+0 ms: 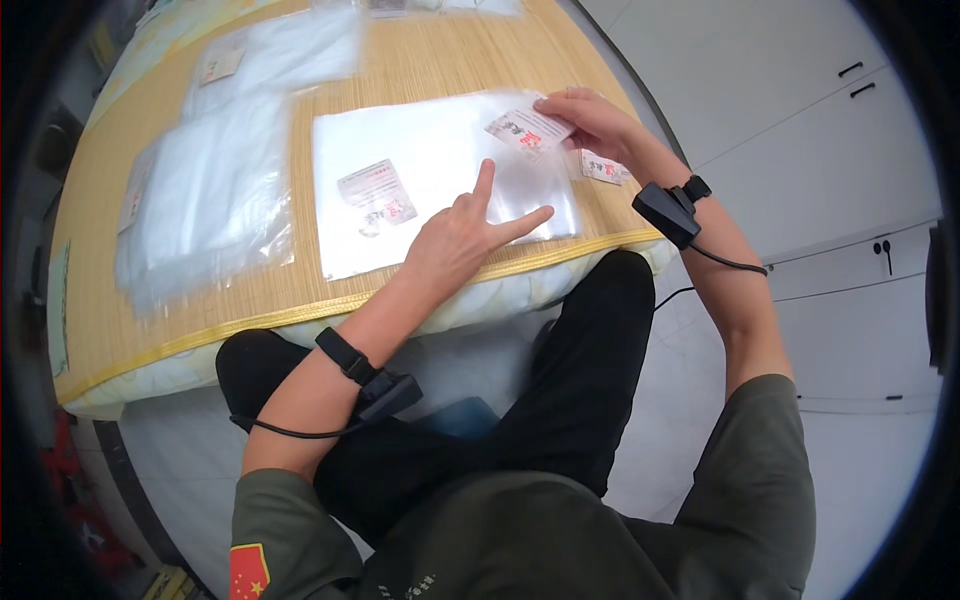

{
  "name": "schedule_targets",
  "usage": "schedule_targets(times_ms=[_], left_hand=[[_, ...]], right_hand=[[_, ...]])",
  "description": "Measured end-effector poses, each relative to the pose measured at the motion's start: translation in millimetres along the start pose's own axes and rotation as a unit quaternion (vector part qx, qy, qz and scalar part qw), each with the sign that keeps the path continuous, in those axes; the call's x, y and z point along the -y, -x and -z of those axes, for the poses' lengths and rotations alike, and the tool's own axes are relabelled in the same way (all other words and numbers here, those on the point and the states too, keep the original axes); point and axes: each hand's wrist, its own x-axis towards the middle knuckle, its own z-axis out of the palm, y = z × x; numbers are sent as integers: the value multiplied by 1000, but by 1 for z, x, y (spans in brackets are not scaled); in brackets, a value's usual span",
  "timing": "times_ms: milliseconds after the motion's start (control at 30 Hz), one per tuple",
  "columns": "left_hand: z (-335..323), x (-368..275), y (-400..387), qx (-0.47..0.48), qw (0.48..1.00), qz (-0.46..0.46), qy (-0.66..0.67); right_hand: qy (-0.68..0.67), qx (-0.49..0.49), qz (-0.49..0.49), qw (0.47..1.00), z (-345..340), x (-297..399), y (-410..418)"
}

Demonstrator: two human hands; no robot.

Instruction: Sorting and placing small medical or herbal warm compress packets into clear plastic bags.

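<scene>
A flat stack of whitish, glossy plastic bags (442,142) lies in front of me near the table's front edge. My left hand (454,232) is over its lower part, index finger and thumb spread, holding nothing. Above the stack's upper right corner, my right hand (589,120) pinches a small printed card (529,133) by its right end. Another printed card (379,196) shows at the stack's left; I cannot tell whether it is on or inside the top bag. More printed cards (602,168) lie just below my right hand, partly hidden by the wrist.
At the left, a pile of clear plastic bags (210,195) has a card at its edge. Further back are more bags (292,52) with a card. The wood-patterned table mat (450,52) ends in a yellow border (352,302) above my knees. White cabinets (795,165) stand at the right.
</scene>
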Motion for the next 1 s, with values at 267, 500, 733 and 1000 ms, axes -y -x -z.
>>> schedule_targets(times_ms=[267, 500, 733, 1000], left_hand=[[-3, -7, -3, -11, 993, 94, 74], [6, 7, -1, -39, 950, 214, 225], [-1, 12, 6, -52, 937, 232, 255], [5, 9, 4, -23, 945, 228, 235]], right_hand=[[-58, 17, 53, 997, -53, 46, 12], [77, -6, 145, 986, 0, 25, 20], [243, -65, 75, 965, 62, -52, 28], [326, -110, 102, 933, 57, -43, 22]])
